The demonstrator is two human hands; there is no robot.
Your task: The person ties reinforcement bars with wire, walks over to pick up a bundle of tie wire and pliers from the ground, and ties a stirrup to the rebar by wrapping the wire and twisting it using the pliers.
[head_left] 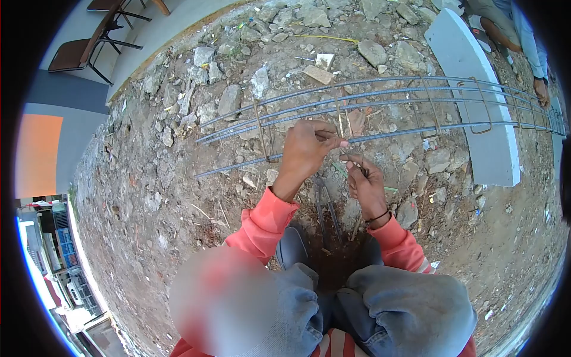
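A cage of long ribbed steel bars [404, 130] with bent-wire stirrups [260, 128] stretches across the ground in front of me. My left hand [306, 149] reaches over the nearest bar, thumb and fingers pinched together at a stirrup crossing. What lies between those fingertips is too small to make out. Just below the same bar is my right hand [366, 185], its fingers curled and closed on what looks like a thin piece of tie wire. A pair of pincers [326, 202] lies on the ground between my knees, handles toward me.
A grey board [476, 101] lies beneath the cage on the right. Another person's hand [541, 93] is by the cage's far end. Stones [231, 100] and rubble cover the ground. Brown chairs [74, 55] stand on a raised floor at upper left.
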